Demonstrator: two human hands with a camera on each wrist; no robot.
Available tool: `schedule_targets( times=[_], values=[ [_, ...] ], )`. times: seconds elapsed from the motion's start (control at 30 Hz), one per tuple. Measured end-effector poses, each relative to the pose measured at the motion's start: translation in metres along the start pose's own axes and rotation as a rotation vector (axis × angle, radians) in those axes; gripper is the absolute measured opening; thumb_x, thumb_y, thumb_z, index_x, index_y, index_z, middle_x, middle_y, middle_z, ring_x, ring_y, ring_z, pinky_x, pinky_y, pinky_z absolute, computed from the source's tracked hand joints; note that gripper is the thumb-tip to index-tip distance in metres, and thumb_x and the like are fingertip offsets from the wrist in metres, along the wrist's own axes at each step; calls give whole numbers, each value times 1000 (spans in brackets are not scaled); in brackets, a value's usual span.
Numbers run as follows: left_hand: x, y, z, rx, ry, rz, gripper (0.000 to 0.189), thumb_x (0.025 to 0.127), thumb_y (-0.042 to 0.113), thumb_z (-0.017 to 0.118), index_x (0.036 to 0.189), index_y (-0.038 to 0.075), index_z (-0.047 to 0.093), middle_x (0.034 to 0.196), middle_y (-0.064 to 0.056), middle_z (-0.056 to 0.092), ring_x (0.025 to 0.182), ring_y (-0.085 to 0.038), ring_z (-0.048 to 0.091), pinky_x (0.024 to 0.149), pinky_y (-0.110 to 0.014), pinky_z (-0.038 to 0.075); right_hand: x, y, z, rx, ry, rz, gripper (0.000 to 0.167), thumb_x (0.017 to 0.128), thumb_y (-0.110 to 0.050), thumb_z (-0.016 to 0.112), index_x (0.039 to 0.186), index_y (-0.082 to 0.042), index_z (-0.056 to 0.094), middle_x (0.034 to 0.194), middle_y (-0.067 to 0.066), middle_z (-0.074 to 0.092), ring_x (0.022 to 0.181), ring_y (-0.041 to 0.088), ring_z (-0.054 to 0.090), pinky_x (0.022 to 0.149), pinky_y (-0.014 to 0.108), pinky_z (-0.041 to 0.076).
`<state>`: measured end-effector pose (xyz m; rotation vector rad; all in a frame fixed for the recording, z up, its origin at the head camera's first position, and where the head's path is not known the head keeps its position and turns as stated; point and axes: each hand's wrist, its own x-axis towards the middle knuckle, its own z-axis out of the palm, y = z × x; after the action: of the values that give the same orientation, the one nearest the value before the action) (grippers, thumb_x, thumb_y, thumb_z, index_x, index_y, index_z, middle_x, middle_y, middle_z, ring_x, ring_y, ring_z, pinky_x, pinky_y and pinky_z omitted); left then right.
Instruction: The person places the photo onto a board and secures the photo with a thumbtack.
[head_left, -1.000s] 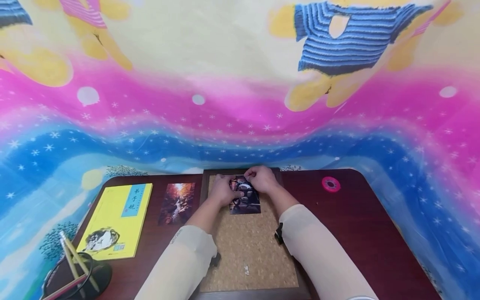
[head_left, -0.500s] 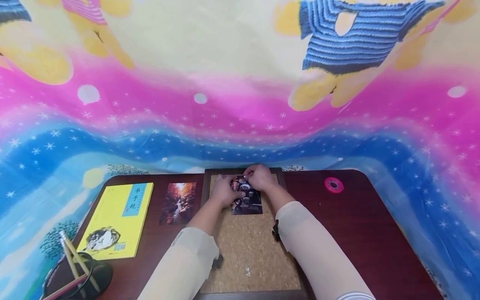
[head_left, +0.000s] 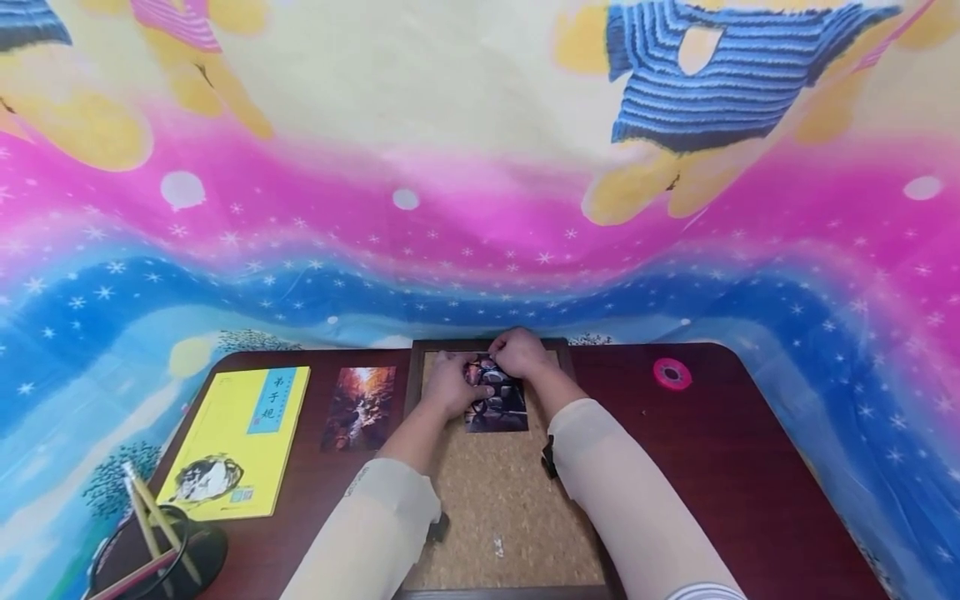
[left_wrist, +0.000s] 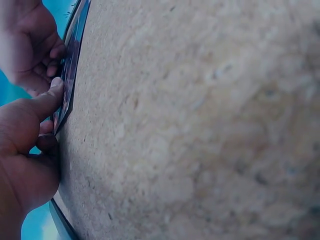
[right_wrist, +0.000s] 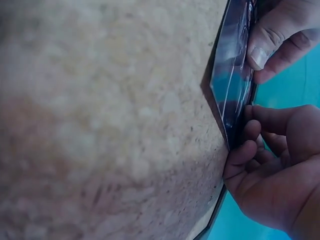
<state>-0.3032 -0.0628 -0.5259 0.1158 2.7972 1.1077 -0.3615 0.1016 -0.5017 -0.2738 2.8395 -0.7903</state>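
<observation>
A dark photo [head_left: 497, 414] lies near the top of a framed cork board [head_left: 517, 500]. My left hand [head_left: 450, 385] rests on its left side, thumb stretched across the photo and fingers near its upper left edge. At the photo's upper edge, my right hand [head_left: 519, 353] has thumb and index finger pinched together over something small and pale, mostly hidden by the fingertips. The right wrist view shows the right hand [right_wrist: 285, 170] with curled fingers against the glossy photo [right_wrist: 232, 80]. In the left wrist view the left thumb [left_wrist: 52, 92] presses the photo.
Left of the board lie an autumn stream photo [head_left: 362, 408] and a yellow book [head_left: 232, 442]. A black pen holder [head_left: 202, 550] with pencils stands at the front left. A pink ring-shaped roll [head_left: 671, 374] lies to the right. Small whitish bits [head_left: 498, 546] sit low on the board.
Both hands stay at the photo with almost no movement. The small pale thing at the right fingertips, visible half a second ago, is now harder to see. The head view shifts slightly.
</observation>
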Motion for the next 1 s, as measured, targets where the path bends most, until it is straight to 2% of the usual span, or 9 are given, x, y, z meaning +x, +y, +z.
schedule_targets(
  times=[0.4, 0.7, 1.0],
  values=[
    [-1, 3, 3, 3, 6, 13, 73, 87, 39, 85, 148, 10, 56, 140, -22, 48, 127, -37, 53, 106, -49, 46, 1, 5, -5, -20, -28, 28, 27, 99, -25, 58, 110, -17, 81, 114, 0, 76, 109, 23, 68, 97, 40, 53],
    [-1, 3, 3, 4, 18, 21, 73, 86, 37, 85, 148, 9, 57, 140, -23, 48, 126, -37, 53, 107, -48, 46, 1, 9, -3, 60, 25, 61, 20, 97, -22, 63, 104, -16, 81, 107, 0, 75, 103, 23, 68, 93, 40, 54],
    [-2, 0, 0, -7, 12, 6, 73, 87, 38, 85, 148, 9, 57, 141, -23, 47, 128, -38, 53, 107, -49, 46, 2, 6, 1, 94, 19, 81, 19, 98, -22, 64, 106, -14, 80, 103, 0, 75, 94, 20, 68, 88, 38, 56]
  ],
)
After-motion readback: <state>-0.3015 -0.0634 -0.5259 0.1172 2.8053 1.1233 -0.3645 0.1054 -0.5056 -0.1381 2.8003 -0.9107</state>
